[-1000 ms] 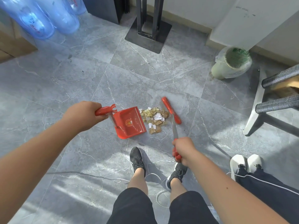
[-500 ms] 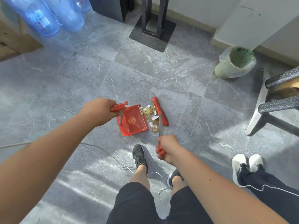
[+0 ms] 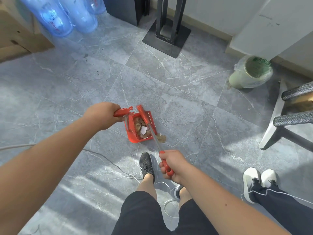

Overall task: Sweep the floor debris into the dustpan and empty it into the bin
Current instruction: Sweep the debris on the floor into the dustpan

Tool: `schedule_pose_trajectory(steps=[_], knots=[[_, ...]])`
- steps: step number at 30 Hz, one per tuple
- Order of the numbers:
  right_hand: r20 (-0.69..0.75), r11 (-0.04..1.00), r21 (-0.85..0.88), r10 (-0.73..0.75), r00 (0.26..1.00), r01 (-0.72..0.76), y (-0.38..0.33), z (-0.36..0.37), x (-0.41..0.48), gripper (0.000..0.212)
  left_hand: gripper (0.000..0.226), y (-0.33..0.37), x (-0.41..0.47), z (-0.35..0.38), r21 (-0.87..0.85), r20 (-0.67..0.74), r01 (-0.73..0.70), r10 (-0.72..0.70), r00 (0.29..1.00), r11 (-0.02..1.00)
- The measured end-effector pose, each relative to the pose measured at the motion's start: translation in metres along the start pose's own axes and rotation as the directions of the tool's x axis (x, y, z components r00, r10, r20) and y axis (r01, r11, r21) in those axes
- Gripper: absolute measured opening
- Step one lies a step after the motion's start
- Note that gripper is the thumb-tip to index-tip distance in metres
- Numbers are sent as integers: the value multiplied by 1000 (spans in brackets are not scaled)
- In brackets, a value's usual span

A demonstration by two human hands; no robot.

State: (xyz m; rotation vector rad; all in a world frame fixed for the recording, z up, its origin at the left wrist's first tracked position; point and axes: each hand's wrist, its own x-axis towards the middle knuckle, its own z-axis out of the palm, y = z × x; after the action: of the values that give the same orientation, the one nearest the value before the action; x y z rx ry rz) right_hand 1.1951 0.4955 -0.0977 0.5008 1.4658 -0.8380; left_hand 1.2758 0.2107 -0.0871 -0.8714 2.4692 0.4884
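A red dustpan (image 3: pixel 134 139) sits on the grey tiled floor in front of my feet. My left hand (image 3: pixel 101 115) grips its red handle. My right hand (image 3: pixel 171 164) is closed on the red grip of a small broom (image 3: pixel 153 133), whose metal shaft crosses the pan and whose red head lies over the pan's far edge. Brown and white debris (image 3: pixel 141 127) lies inside the pan. One brown scrap (image 3: pixel 161 138) remains on the floor just right of the pan. The bin (image 3: pixel 250 72), pale green with a clear liner, stands at the far right near the wall.
A chair (image 3: pixel 288 116) with white legs stands at the right. Another person's white shoes (image 3: pixel 259 180) are at the lower right. A thin cable (image 3: pixel 105 157) runs across the floor by my feet. Blue water bottles (image 3: pixel 67 16) and a black stand base (image 3: pixel 166 36) are at the back.
The broom head swept left over the debris and now lies across the dustpan. Most of the debris went from the floor into the pan. Both hands shifted with the view.
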Motion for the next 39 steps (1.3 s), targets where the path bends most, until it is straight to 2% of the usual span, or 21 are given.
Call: schedule_pose_trajectory(steps=[11,15,19,25,31,39], knots=[[-55,998,31,-54,997,56,-8,-1,-18,15,34,-6,-2,-2,48,8,32,-33,999,998],[-100,998,34,-57,993,61,-18,2,-19,8,33,-6,-3,-3,43,28,38,-39,999,998],[-150,997,28,-62,987,67,-25,-6,-23,13,30,-7,-5,-3,40,51,34,-36,998,999],[-196,995,90,-34,980,53,-25,-21,-24,24,33,-10,-9,-9,11,98,15,-16,995,1000],[-251,991,130,-3,968,37,-13,-24,-28,12,35,-11,-12,-14,55,122,-19,12,992,998],[-249,968,249,69,966,-4,5,2,-24,16,36,-25,-18,-19,65,120,-28,20,993,998]])
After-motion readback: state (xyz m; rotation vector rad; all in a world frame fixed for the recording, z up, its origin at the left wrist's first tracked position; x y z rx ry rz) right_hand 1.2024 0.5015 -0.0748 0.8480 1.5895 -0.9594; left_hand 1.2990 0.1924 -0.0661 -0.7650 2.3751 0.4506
